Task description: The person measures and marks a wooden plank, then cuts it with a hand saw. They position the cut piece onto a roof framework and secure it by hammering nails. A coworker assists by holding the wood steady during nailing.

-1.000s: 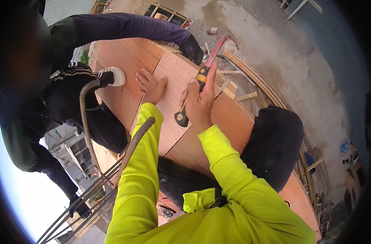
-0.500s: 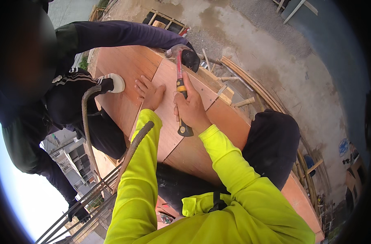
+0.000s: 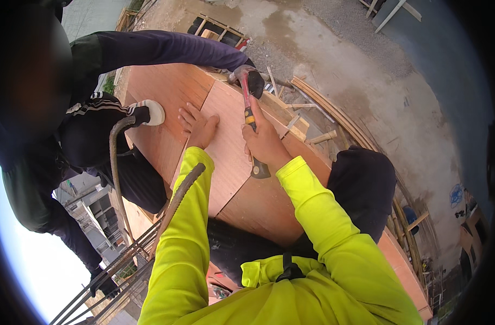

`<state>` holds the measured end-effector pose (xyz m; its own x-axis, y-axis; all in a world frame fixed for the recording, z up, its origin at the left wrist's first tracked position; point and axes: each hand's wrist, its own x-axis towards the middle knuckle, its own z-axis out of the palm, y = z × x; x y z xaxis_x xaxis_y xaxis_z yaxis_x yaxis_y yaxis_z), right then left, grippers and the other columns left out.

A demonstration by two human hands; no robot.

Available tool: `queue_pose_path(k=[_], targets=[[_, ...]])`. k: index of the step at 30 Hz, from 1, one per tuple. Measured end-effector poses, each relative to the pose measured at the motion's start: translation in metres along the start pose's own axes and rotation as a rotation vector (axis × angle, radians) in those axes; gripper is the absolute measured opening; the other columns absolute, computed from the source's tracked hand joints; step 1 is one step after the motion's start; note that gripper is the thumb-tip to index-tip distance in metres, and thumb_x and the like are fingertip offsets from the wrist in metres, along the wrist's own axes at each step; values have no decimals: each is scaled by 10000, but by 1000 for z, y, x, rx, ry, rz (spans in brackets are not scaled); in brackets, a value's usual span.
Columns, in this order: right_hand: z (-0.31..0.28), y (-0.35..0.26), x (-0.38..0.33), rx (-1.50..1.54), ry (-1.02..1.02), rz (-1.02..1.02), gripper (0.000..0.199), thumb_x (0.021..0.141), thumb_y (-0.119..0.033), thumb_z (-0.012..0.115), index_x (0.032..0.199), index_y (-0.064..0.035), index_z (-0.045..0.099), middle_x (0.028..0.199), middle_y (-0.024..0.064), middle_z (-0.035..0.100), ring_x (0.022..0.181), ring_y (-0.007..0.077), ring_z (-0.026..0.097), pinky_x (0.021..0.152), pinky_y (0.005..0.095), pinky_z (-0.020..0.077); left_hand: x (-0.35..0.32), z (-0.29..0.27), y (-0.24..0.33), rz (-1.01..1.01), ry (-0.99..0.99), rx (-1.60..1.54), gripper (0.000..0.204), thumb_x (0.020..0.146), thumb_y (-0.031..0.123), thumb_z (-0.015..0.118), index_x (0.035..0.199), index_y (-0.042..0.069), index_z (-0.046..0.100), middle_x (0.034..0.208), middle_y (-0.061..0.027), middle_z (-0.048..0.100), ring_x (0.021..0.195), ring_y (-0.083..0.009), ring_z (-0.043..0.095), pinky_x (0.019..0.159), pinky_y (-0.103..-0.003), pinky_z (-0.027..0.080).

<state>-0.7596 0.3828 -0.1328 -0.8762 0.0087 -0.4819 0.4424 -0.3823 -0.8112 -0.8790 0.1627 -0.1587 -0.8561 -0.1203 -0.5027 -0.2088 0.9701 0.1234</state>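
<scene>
My right hand [image 3: 265, 141] is wrapped round the handle of a hammer [image 3: 248, 111], which has a red neck and a black and yellow grip. Its metal head points away from me, over the far edge of the plywood panel [image 3: 226, 141]. Flat on that panel, fingers spread, rests my left hand [image 3: 200, 127], and it holds nothing. A co-worker's gloved hand [image 3: 255, 84] is at the panel's far edge, partly behind the hammer head. What that hand grips is hidden.
A co-worker in dark clothes crouches at the left, one shoe [image 3: 154, 112] on the plywood. Bent rebar [image 3: 114, 162] rises at my left, and one bar [image 3: 185, 189] crosses before my left sleeve. Beyond the panel's edge are timber strips [image 3: 334, 116] and ground far below [image 3: 356, 81].
My right hand and the hammer have shifted a little to the right, the hammer tilting slightly. My left hand stays flat on the plywood. The co-worker's arm has barely moved.
</scene>
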Motion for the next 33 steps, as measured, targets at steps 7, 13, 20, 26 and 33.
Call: queue_pose_path(k=[7,13,20,26,33], targets=[[-106,-35,-18,-1034,-62,-317,648,878,-47,563,1510,-62,421,1005,300,666,958,483,620,834,511,495,2,4,-3,1,8,-18,1130,850,522,588,1628,63,-91,1675,-265,-195,1541,-451,-213,1174,-696,-35],[-168,-51,-28,-1501,-382,50,521,860,-15,538,1380,-39,535,1009,240,687,963,431,652,833,525,496,3,7,-9,23,36,-20,1134,852,527,600,1628,53,-78,1671,-277,-192,1539,-452,-217,1173,-694,-46],[-162,-88,-97,-827,-236,-215,557,851,-29,570,1405,-45,512,885,186,655,756,358,615,704,439,482,8,15,-24,88,87,-16,1135,850,542,627,1635,66,-40,1677,-280,-159,1544,-461,-185,1178,-693,-30],[-137,-70,-187,-580,-21,10,522,905,-63,658,1390,-33,467,683,54,538,546,140,563,537,310,458,-12,25,-7,67,229,102,1012,876,497,653,1638,95,122,1698,-243,17,1564,-449,18,1189,-701,85],[-97,-31,-267,-542,-72,373,490,927,7,632,1394,-11,486,750,4,541,505,80,520,465,241,428,-255,62,-29,640,42,-427,499,924,242,666,1389,81,589,1289,-199,658,1177,-382,622,1027,-442,482]])
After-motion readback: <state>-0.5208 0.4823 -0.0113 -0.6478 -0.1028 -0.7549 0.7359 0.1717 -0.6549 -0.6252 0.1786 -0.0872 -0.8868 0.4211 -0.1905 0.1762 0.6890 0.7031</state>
